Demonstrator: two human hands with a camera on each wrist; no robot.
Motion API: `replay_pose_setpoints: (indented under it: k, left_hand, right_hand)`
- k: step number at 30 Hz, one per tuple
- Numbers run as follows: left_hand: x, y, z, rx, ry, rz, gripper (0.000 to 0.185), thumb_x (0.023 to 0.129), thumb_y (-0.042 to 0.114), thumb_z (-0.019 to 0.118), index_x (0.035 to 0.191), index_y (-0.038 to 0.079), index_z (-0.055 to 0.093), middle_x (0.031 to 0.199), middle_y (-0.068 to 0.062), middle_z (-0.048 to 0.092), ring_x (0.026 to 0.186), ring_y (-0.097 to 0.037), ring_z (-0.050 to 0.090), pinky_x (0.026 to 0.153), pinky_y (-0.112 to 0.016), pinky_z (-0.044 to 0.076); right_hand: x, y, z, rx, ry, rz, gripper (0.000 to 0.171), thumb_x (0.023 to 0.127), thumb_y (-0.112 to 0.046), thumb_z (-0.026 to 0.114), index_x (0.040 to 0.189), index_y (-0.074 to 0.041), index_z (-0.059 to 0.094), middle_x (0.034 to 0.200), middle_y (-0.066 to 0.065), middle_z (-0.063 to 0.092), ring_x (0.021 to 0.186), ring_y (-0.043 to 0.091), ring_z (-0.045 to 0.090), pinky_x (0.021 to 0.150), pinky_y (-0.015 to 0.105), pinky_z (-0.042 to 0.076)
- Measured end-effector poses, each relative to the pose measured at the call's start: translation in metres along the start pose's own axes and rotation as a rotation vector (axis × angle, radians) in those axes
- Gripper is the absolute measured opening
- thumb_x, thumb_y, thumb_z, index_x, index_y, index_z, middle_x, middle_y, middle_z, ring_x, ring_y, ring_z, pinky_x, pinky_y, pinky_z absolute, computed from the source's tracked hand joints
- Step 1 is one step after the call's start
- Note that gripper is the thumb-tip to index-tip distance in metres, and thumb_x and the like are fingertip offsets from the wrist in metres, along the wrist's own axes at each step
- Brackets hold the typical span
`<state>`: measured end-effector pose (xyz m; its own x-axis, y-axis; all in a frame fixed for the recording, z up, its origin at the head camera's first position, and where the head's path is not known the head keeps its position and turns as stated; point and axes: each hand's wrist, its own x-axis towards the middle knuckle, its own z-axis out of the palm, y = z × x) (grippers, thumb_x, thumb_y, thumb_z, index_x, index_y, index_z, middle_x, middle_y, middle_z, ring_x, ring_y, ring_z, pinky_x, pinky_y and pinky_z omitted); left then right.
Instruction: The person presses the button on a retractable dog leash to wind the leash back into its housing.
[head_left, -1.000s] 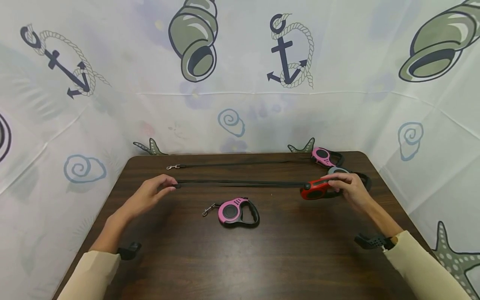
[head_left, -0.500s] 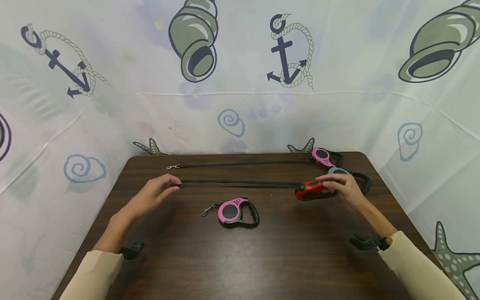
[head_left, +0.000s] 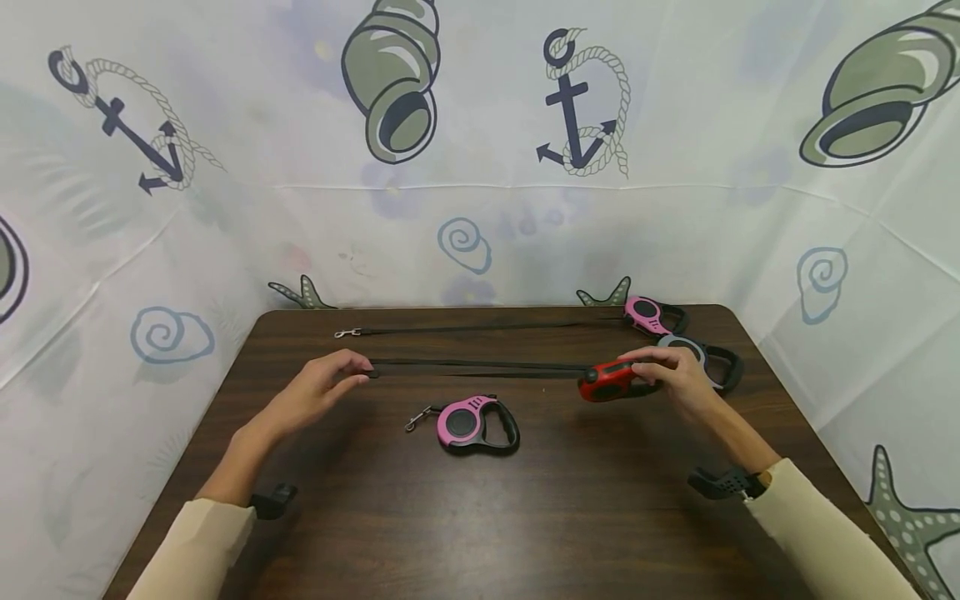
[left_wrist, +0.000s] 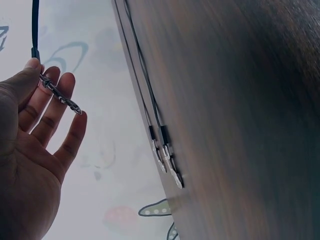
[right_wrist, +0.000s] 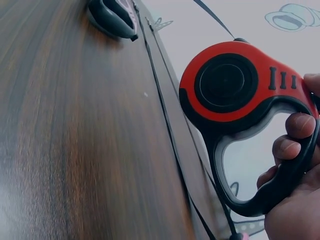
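My right hand (head_left: 654, 372) grips the handle of a red retractable leash (head_left: 609, 382), held just above the dark wooden table (head_left: 570, 517). Its black strap (head_left: 480, 365) runs left to my left hand (head_left: 356, 372), which pinches the metal clip at the strap's end. In the left wrist view the clip (left_wrist: 59, 95) lies across the fingers (left_wrist: 55, 107) under the thumb. In the right wrist view the fingers (right_wrist: 294, 145) curl through the handle of the red leash (right_wrist: 235, 85).
A pink leash (head_left: 472, 422) with its clip lies at the table's middle. At the back right sit another pink leash (head_left: 649, 315), its strap stretched left to a clip (head_left: 347, 333), and a grey leash (head_left: 703, 357). A printed curtain surrounds the table.
The red leash has moved left and my left hand a little right. The stretch of strap between them is shorter.
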<state>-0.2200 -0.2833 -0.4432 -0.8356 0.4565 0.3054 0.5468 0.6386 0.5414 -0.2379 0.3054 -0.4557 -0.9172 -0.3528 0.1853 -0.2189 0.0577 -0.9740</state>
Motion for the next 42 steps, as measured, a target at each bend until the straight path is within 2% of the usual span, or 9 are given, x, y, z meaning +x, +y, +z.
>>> replay_pose_setpoints:
  k: [9,15,22,31,39,42]
  left_hand:
    - [0.004,0.006,0.005,-0.019,-0.009,-0.001,0.018,0.099,0.001,0.072,0.116,0.006,0.070,0.110,-0.004,0.074,0.101,-0.017,0.068,0.082,-0.031,0.056]
    - [0.008,0.012,0.008,-0.042,-0.021,0.002,0.019,0.099,0.000,0.072,0.116,0.007,0.070,0.111,-0.003,0.074,0.103,-0.019,0.069,0.086,-0.035,0.057]
    - [0.010,0.015,0.013,-0.044,-0.028,0.020,0.017,0.098,0.001,0.073,0.115,0.005,0.069,0.111,-0.004,0.074,0.104,-0.019,0.069,0.087,-0.037,0.057]
    - [0.013,0.019,0.020,-0.076,-0.048,0.008,0.018,0.099,0.001,0.073,0.116,0.007,0.070,0.109,-0.002,0.074,0.092,-0.013,0.063,0.078,-0.028,0.053]
    - [0.018,0.025,0.025,-0.075,-0.059,0.009,0.019,0.099,0.004,0.073,0.117,0.008,0.070,0.111,0.000,0.074,0.103,-0.017,0.069,0.085,-0.036,0.056]
    - [0.021,0.027,0.027,-0.078,-0.057,0.021,0.018,0.099,0.005,0.074,0.116,0.008,0.070,0.109,0.000,0.074,0.101,-0.017,0.069,0.084,-0.037,0.055]
  right_hand:
    - [0.002,-0.003,0.010,-0.031,0.015,0.007,0.025,0.103,-0.002,0.061,0.122,0.011,0.071,0.111,-0.002,0.077,0.086,0.021,0.058,0.072,0.031,0.047]
    - [0.005,-0.006,0.016,-0.079,0.011,-0.008,0.026,0.103,-0.004,0.062,0.122,0.010,0.071,0.111,-0.003,0.077,0.087,0.021,0.064,0.072,0.029,0.050]
    - [0.008,-0.006,0.025,-0.041,-0.008,-0.026,0.027,0.101,-0.002,0.062,0.123,0.010,0.071,0.111,-0.003,0.078,0.089,0.018,0.065,0.073,0.030,0.051]
    - [0.011,-0.007,0.033,-0.037,-0.008,-0.033,0.026,0.101,-0.003,0.063,0.122,0.010,0.072,0.109,-0.001,0.078,0.087,0.018,0.061,0.069,0.033,0.045]
    - [0.012,-0.009,0.042,0.007,-0.018,-0.042,0.027,0.101,-0.003,0.061,0.121,0.012,0.070,0.110,-0.001,0.078,0.091,0.018,0.060,0.072,0.031,0.046]
    - [0.014,-0.010,0.045,0.034,-0.028,-0.041,0.027,0.101,-0.003,0.062,0.121,0.013,0.070,0.110,-0.001,0.077,0.090,0.018,0.060,0.071,0.031,0.046]
